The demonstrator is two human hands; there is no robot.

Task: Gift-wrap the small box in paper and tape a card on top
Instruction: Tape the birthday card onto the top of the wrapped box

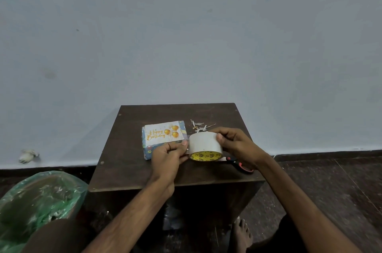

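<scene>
A small box (pixel 149 152) wrapped in blue patterned paper lies on the dark wooden table (pixel 128 157). A white "Happy Birthday" card (pixel 163 133) with gold balloons lies on top of the box. Just right of the box, my right hand (pixel 237 145) grips a wide roll of clear tape (pixel 204 146) with a yellow core. My left hand (pixel 171 154) pinches the loose end of the tape at the roll's left side, beside the box's near right corner.
Red-handled scissors (pixel 240 164) lie on the table under my right wrist. Several paper scraps (pixel 199 125) are scattered behind the roll. A bin lined with a green bag (pixel 41 197) stands on the floor at the left. A bare foot (pixel 241 234) shows below the table.
</scene>
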